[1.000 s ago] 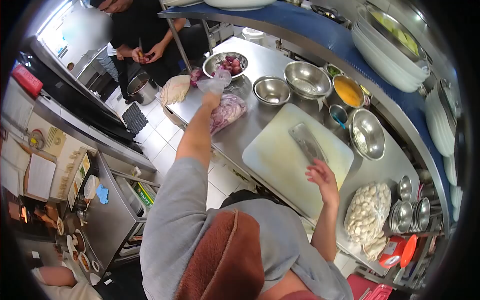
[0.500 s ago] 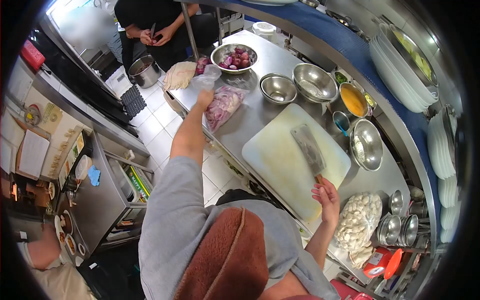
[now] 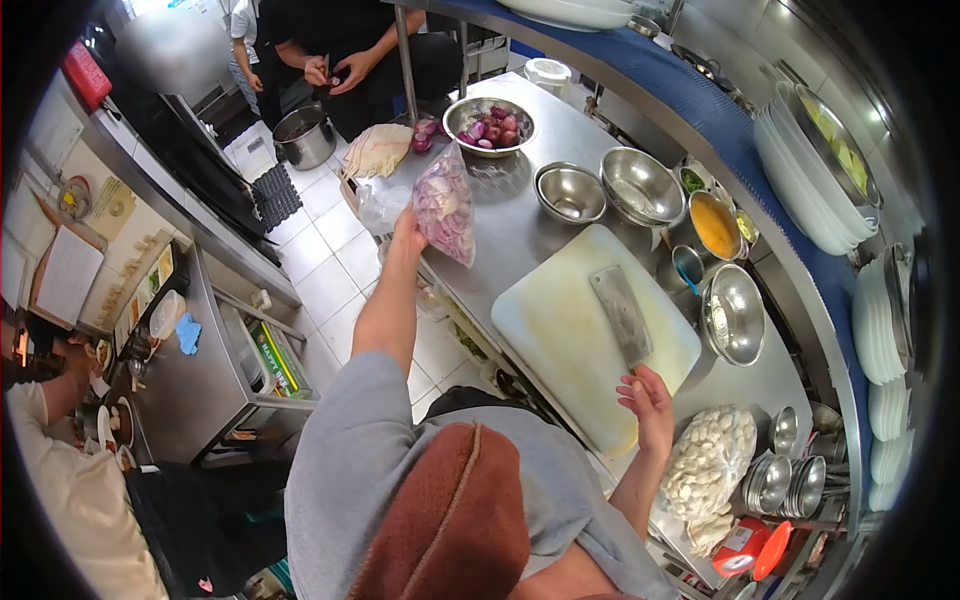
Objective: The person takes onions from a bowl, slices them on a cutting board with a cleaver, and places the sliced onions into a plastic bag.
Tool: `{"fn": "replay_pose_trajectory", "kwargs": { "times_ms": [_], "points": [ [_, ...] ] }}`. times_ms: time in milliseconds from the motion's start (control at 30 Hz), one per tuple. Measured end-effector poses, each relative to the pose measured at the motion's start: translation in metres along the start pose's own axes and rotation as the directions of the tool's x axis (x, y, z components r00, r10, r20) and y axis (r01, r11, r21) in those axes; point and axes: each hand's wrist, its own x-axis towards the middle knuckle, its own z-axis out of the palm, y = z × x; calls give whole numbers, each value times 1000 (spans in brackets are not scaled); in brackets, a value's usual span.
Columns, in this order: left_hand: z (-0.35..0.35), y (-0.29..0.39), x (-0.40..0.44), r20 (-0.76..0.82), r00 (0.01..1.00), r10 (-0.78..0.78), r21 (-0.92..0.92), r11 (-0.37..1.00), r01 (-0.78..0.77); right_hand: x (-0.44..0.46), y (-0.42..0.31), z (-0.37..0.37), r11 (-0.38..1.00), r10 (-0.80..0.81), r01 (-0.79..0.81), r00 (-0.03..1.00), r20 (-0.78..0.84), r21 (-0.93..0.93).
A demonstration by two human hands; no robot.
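Observation:
My left hand point(image 3: 405, 235) is closed on the lower left side of a clear plastic bag of sliced red onions point(image 3: 443, 208), which stands on the steel table's near edge. A cleaver point(image 3: 621, 315) lies flat on a white cutting board point(image 3: 547, 330), its blade pointing away from me. At the end of its handle is my right hand point(image 3: 652, 405). The right fingers are loosely bent and apart; whether they touch the handle is hard to see. Beside the left wrist is crumpled clear plastic point(image 3: 380, 210).
Behind the bag sit a colander of red onions point(image 3: 490, 128) and a folded cloth point(image 3: 378, 150). Steel bowls point(image 3: 570, 192) line the far side. A bag of pale, garlic-like pieces point(image 3: 712, 455) is right of my right hand. Across the table, a person holds a knife point(image 3: 328, 70).
The onion bag has gone from lying down to standing more upright, with my left hand now at its lower side. The cleaver and my right hand stay about where they were on the board.

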Motion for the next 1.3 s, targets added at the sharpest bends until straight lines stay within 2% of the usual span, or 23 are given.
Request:
{"fn": "replay_pose_trajectory", "kwargs": {
  "times_ms": [167, 267, 367, 433, 467, 500, 533, 600, 633, 700, 733, 800, 867, 900, 933, 967, 1000, 1033, 1100, 1133, 1200, 1267, 1300],
  "points": [
    [24, 6, 3, 0, 1000, 2, 109, 994, -2, 8, -10, 11, 1000, -26, 26, 999, 34, -16],
    [44, 19, -2, 66, 993, -98, 138, 986, 89, 5, -7, 11, 999, -30, 31, 999, 31, -14],
    [76, 19, -6, 25, 982, -185, 284, 943, 170, 5, 6, 2, 1000, -14, 14, 1000, 4, -2],
    [106, 2, -14, -103, 989, 110, 734, 679, 0, 5, 17, -2, 1000, 11, -11, 1000, -16, 15],
    [129, -9, -33, -182, 976, 118, 889, 444, 112, 7, 21, -2, 1000, 23, -23, 1000, -13, -1],
    [131, -33, -41, -179, 978, 110, 896, 429, 116, 10, 23, -1, 999, 33, -34, 999, -9, -19],
    [131, -55, -50, 38, 979, 199, 932, 346, -107, 11, 20, 5, 999, 31, -31, 1000, -1, -20],
    [136, -64, -56, 269, 929, 254, 911, 247, -332, 18, 14, 14, 1000, 8, -8, 1000, 11, -26],
    [146, -52, -63, 442, 897, -25, 856, -285, -430, 22, 10, 19, 999, -14, 15, 999, 33, -42],
    [165, -31, -88, 491, 845, -211, 801, -271, -533, 26, 6, 27, 999, -32, 33, 999, 33, -27],
    [174, -21, -119, 471, 879, -75, 866, 230, -445, 26, 6, 32, 999, -45, 46, 998, 40, -17],
    [166, -6, -132, 542, 831, 129, 825, 106, -555, 36, -2, 29, 992, -32, 49, 990, 140, -116],
    [155, -4, -121, 558, 813, 166, 779, 230, -583, 75, -4, 6, 979, -112, 149, 964, 242, -142],
    [157, -5, -120, 597, 791, 135, 765, 202, -611, 79, -51, 11, 986, -62, 80, 990, 123, -147],
    [174, -10, -140, 580, 799, 159, 798, 88, -597, 108, -78, -6, 960, -98, 120, 991, 95, -254],
    [173, -15, -134, 620, 755, 213, 783, -114, -611, 145, -109, -21, 866, -143, 97, 988, -57, -490],
    [165, -18, -121, 728, 664, 172, 681, -288, -673, 184, -122, -50, 801, -190, 64, 970, -151, -596],
    [157, -18, -114, 820, 560, 115, 546, -450, -707, 221, -128, -79, 617, -301, -18, 918, -257, -787],
    [159, -18, -125, 693, 720, 16, 697, -268, -665, 248, -152, -110, 435, -156, -204, 942, -296, -877],
    [153, -18, -128, 672, 740, 2, 717, -251, -650, 246, -150, -113, 390, -253, -223, 907, -337, -893],
    [152, -17, -127, 666, 746, 10, 727, -231, -646, 249, -159, -114, 463, -166, -286, 902, -399, -839],
    [142, -8, -138, 759, 651, 23, 628, -290, -723, 270, -135, -114, 401, -295, -118, 922, -250, -909],
    [145, -5, -143, 751, 658, 50, 639, -303, -707, 279, -131, -92, 554, -294, -13, 932, -210, -832]
  ]
}}
